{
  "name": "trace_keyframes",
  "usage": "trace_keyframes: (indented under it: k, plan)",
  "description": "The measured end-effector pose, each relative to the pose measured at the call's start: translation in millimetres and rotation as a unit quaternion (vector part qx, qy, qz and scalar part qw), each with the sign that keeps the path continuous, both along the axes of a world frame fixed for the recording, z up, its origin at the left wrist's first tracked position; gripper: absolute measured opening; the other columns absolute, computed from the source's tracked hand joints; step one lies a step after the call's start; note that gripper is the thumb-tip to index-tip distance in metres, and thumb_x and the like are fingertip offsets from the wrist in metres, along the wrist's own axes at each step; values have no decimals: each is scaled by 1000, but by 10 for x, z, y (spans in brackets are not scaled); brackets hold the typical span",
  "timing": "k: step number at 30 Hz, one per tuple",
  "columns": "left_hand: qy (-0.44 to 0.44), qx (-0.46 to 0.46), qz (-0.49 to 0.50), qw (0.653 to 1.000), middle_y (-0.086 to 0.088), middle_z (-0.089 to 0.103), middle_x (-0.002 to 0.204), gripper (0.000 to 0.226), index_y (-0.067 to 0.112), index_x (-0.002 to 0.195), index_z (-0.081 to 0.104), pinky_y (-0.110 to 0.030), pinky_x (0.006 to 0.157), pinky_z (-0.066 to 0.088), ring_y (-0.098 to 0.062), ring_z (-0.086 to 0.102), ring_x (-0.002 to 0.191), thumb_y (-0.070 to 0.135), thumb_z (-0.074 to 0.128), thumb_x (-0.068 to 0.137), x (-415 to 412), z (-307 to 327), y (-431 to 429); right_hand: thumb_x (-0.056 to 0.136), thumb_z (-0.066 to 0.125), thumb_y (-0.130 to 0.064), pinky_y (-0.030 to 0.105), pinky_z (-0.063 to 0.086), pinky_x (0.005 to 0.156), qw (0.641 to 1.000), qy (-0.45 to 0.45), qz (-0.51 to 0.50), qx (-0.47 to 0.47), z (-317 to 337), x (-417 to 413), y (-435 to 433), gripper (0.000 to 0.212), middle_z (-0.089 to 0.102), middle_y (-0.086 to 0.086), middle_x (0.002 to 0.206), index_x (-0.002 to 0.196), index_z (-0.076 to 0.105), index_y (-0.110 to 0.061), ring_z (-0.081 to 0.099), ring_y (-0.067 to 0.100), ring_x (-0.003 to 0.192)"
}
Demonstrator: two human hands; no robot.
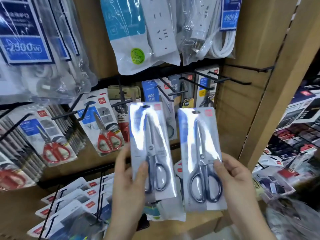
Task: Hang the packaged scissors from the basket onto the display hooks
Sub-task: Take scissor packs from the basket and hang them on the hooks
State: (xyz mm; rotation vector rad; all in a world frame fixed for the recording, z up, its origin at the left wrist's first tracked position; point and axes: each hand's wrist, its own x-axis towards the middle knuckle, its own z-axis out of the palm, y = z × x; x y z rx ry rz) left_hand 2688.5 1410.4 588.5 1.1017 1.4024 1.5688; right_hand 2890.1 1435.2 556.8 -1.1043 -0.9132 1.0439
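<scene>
I hold two packs of dark-handled scissors upright in front of the display. My left hand (129,184) grips the left scissors pack (152,149) at its lower edge, thumb on the front. My right hand (237,177) grips the right scissors pack (201,158) the same way. Each pack's hang hole is at its top, just below the row of black display hooks (166,93). Several hooks at the right (230,80) stick out with little or nothing on their tips. The basket is out of view.
Red-handled scissors packs (107,129) hang at the left on their own hooks. Bagged power strips (149,32) hang above. More packs fill lower hooks (76,201). A wooden shelf upright (280,84) borders the right, with boxed goods (294,153) beyond.
</scene>
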Motion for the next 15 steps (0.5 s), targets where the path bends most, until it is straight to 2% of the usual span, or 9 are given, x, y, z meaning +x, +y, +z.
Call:
trace_keyframes:
  k: [1, 3, 5, 7, 9, 11, 13, 15]
  plan:
    - [20, 5, 1, 1000, 16, 74, 104, 47, 51, 129, 48, -42, 79, 60, -8, 72, 93, 19, 56, 96, -76, -4, -19, 98, 51, -4, 27, 59, 65, 1000, 6, -15, 9, 17, 25, 3, 26, 78, 4, 89, 98, 72, -18, 72, 17, 75]
    - [101, -5, -7, 995, 32, 68, 107, 43, 52, 116, 60, -30, 91, 53, 9, 64, 102, 14, 53, 98, -157, -21, -53, 98, 52, -7, 31, 58, 68, 999, -2, -31, 25, 55, 43, 1, 26, 77, 4, 89, 97, 73, -22, 72, 17, 75]
    - [121, -31, -22, 992, 25, 71, 103, 42, 42, 95, 75, -17, 87, 49, 7, 63, 101, 7, 52, 98, -145, -79, -91, 99, 52, -8, 31, 56, 68, 999, -27, -26, 40, 77, -7, -19, 32, 77, 0, 86, 93, 74, -31, 70, 14, 73]
    - [88, -40, -57, 994, 17, 74, 96, 36, 29, 88, 80, -5, 74, 46, 5, 66, 92, 3, 55, 96, -49, -92, -140, 99, 52, -9, 34, 56, 70, 998, -36, -1, 47, 98, -114, -39, 30, 77, -2, 85, 92, 74, -29, 71, 14, 74]
    - [58, -38, -105, 992, 12, 75, 87, 19, 25, 86, 80, -5, 68, 46, 6, 67, 81, 16, 65, 92, 67, -70, -173, 98, 53, -10, 35, 57, 71, 997, -48, 27, 56, 120, -242, -52, 25, 78, -2, 88, 100, 71, -27, 72, 16, 78]
    - [80, -26, -142, 986, 7, 70, 71, 13, 29, 81, 79, -13, 62, 44, 0, 60, 65, 37, 70, 87, 135, -90, -184, 98, 53, -7, 26, 57, 71, 995, -59, 40, 71, 133, -330, -52, 26, 78, -6, 91, 104, 70, -25, 73, 12, 83]
    - [96, -17, -157, 983, 7, 69, 72, 13, 36, 84, 77, -24, 64, 46, -6, 59, 67, 45, 68, 83, 158, -136, -180, 98, 52, -5, 19, 55, 70, 993, -66, 47, 83, 161, -360, -48, 27, 77, -9, 93, 105, 69, -25, 72, 8, 84]
    - [82, -22, -153, 985, 5, 75, 83, 12, 36, 87, 76, -25, 73, 51, -8, 66, 77, 44, 68, 87, 145, -144, -173, 97, 53, -7, 17, 54, 68, 993, -61, 56, 84, 185, -360, -32, 25, 77, -8, 92, 105, 69, -23, 72, 7, 82]
